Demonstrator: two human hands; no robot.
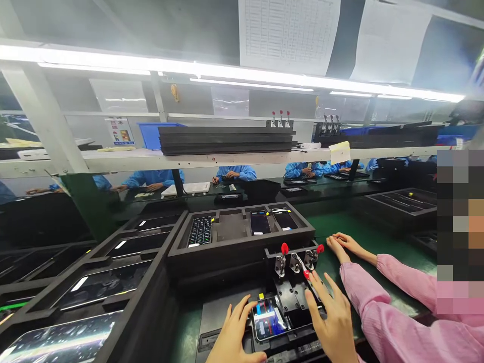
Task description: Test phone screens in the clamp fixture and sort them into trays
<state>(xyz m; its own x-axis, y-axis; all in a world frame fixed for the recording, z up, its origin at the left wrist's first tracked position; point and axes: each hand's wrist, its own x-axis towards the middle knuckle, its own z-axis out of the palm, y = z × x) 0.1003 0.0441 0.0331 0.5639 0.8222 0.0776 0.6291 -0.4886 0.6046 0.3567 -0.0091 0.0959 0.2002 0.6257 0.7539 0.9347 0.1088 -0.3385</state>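
A phone with a lit screen [269,318] lies in a black fixture [298,348] at the bottom centre, a yellow tab at its upper edge. My left hand [236,333] rests at the phone's left side, fingers apart, fingertips at its upper left edge. Along the back of the fixture stand toggle clamps [295,262] with red-tipped handles. Two handles point up; the middle handle [306,275] is tilted down toward me. My right hand [333,317] is over the fixture's right side, fingers spread, fingertips at that red tip. Whether they press on it is hard to tell.
Behind the fixture sits a black foam tray [230,225] with several phones. More foam trays [128,267] with phones stack up at left. A co-worker's hands [342,244] in pink sleeves are close on the right. A shelf [227,159] crosses above the bench.
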